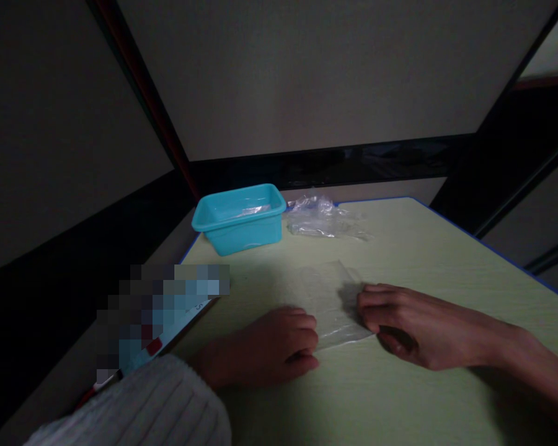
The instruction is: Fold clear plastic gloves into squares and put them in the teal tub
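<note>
A clear, thin plastic bag (329, 300) lies nearly flat on the table between my two hands. My left hand (272, 347) has its fingers curled together at the bag's lower left edge. On the opposite side, my right hand (411, 325) bends its closed fingers down onto the bag's right edge. The exact grip of the fingertips is partly hidden by the fingers themselves. The lower edge of the bag runs between both hands and catches a little light.
A turquoise plastic basket (248, 234) with something clear inside stands at the table's back left. Beside it lies a crumpled heap of clear plastic bags (323, 217). A partly blurred-out pale blue item (186, 310) is at the left edge. The pale table (446, 263) has blue edging.
</note>
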Available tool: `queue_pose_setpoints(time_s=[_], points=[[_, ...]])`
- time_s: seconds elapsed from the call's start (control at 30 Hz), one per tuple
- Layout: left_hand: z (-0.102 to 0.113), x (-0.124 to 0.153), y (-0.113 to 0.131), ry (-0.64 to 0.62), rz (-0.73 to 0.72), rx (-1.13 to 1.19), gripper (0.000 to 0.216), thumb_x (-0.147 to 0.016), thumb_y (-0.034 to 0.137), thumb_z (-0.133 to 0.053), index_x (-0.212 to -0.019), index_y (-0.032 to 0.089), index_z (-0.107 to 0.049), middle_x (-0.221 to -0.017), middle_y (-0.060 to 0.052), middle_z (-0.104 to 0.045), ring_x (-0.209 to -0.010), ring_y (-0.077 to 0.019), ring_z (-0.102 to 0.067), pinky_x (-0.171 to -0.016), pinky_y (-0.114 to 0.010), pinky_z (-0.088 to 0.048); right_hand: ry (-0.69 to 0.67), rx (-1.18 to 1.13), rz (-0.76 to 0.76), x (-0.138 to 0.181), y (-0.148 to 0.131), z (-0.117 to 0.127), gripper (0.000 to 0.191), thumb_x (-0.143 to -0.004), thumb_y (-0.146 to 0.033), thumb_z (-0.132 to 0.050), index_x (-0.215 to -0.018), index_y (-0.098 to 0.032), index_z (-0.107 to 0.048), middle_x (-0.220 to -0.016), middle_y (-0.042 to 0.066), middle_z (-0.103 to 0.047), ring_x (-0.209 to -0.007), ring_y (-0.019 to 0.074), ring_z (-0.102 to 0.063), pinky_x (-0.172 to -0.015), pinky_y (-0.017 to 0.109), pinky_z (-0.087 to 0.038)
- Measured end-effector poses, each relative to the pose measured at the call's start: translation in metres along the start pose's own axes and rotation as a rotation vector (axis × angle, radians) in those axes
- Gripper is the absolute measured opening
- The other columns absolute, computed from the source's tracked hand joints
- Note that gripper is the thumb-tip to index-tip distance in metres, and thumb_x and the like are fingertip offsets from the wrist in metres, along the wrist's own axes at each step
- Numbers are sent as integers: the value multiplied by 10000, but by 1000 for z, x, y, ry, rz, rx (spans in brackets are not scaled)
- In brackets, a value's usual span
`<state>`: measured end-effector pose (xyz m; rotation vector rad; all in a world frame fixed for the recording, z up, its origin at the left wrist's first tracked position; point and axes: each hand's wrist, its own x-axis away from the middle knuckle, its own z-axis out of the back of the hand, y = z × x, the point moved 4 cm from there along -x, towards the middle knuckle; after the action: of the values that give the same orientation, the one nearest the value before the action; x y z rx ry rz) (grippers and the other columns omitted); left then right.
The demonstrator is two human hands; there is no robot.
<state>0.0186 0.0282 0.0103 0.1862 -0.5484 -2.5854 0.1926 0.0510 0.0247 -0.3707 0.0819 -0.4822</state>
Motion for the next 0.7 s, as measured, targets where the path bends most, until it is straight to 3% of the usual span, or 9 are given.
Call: queue_pose_setpoints(time_s=[0.3,0.47,0.7], points=[[-4,2,-2,-4,-33,-82,352,-858,263,-530,-575,182,-337,-661,18,-444,-676,-132,-435,-690,-263,-356,-6,2,-24,3,1,-1,229,-636,38,-443,-675,-188,-461,-751,21,-518,-767,177,-489,-711,323,-396],[-5,2,-3,61,63,0,249,-760,243,-637,-701,193,-401,-726,19,-490,-704,-140,-459,-647,-245,-353,63,-34,11,2,5,-2,222,-666,30,-444,-646,-192,-445,-705,16,-491,-717,164,-478,-686,298,-388],[-5,2,-5,122,213,83,294,-663,259,-716,-808,191,-469,-748,19,-505,-644,-134,-454,-635,-239,-373,135,-165,6,4,11,7,191,-711,6,-445,-744,-180,-473,-762,31,-524,-719,157,-484,-670,289,-391]])
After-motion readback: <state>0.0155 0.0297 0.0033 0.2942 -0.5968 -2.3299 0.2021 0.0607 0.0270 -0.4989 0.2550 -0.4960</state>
